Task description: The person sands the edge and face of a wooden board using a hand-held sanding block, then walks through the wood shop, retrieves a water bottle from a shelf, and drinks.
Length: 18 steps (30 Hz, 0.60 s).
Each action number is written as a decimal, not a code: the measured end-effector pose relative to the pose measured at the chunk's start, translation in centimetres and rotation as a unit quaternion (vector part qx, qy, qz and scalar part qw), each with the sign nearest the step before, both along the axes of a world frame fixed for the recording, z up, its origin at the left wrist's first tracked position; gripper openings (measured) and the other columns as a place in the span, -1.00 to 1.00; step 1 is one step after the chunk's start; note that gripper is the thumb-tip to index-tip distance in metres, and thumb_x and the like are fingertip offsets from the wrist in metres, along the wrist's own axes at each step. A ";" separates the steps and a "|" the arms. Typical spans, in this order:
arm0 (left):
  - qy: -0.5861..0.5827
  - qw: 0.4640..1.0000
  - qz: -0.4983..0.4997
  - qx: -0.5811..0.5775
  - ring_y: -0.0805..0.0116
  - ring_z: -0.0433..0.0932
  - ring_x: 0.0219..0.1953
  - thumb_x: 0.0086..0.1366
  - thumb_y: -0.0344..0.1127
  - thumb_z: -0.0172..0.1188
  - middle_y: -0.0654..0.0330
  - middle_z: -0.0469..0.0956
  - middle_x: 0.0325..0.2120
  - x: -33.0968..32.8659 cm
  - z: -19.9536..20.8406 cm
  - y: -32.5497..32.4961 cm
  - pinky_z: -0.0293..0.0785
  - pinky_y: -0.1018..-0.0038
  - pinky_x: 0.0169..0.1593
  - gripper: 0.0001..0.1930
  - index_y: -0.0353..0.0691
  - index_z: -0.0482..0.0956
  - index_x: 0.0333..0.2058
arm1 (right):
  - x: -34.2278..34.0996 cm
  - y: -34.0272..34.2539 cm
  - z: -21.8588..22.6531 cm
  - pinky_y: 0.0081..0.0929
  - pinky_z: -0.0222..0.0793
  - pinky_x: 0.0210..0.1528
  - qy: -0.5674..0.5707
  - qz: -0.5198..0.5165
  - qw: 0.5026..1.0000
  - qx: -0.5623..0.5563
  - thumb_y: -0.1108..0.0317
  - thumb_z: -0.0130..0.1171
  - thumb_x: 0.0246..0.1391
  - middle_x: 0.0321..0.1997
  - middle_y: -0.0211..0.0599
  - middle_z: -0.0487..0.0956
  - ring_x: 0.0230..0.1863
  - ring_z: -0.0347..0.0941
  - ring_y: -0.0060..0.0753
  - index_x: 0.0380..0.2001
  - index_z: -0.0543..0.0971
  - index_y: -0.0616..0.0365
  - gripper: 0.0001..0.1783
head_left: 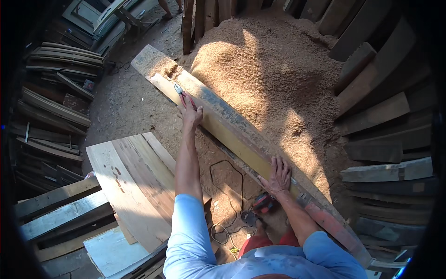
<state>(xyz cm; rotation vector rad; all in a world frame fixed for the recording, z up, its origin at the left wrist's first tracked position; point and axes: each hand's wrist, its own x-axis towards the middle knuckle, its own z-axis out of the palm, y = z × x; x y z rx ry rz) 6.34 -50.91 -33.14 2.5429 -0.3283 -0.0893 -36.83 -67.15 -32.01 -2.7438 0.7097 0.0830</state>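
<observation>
Red-handled pliers (182,93) are in my left hand (190,114), their metal jaws pointing toward the far end of a long pale board (237,146). My left fingers are closed round the handles, close above the board. The board lies lengthwise along a longer worn plank bench (218,104), which runs from far left to near right. My right hand (278,176) presses on the nearer part of the board, fingers spread flat and thumb by its near edge. Sawdust covers part of the bench's far end.
A large sawdust heap (260,69) rises beyond the bench. Wide joined planks (134,181) lie at left over stacked timber. A red and black power tool (264,203) sits by my feet with a dark cord (211,174) on the ground. Upright boards (371,111) line the right.
</observation>
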 end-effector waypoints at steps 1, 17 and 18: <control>-0.012 1.000 -0.003 0.019 -0.42 0.10 0.31 0.16 -0.13 0.33 -0.46 0.06 0.25 0.0 -0.3 -1.1 0.16 0.05 0.35 -0.09 -0.10 0.01 0.40 | -0.1 -0.4 -0.2 0.09 -0.11 0.41 0.001 -0.006 1.000 -0.008 -0.22 0.36 -0.16 0.43 -0.09 0.08 0.39 -0.04 0.03 0.34 0.16 0.20 0.12; 0.026 0.997 0.058 0.044 -0.36 0.56 -0.21 0.15 -0.28 0.04 -0.29 0.57 -0.34 -5.9 2.3 1.4 0.44 -0.09 -0.18 -0.69 -0.24 0.44 -0.12 | -0.2 -0.5 0.4 0.06 -0.07 0.41 -0.003 -0.005 1.000 0.002 -0.18 0.37 -0.15 0.41 -0.09 0.12 0.36 -0.01 0.04 0.32 0.18 0.20 0.08; 0.048 0.994 0.092 0.017 -0.34 0.56 -0.22 0.15 -0.30 0.02 -0.28 0.57 -0.35 -8.0 1.5 3.7 0.43 -0.07 -0.18 -0.73 -0.25 0.45 -0.17 | 0.0 0.2 0.7 0.06 -0.07 0.41 -0.009 0.004 1.000 0.005 -0.18 0.36 -0.14 0.41 -0.09 0.12 0.37 -0.01 0.04 0.32 0.18 0.19 0.07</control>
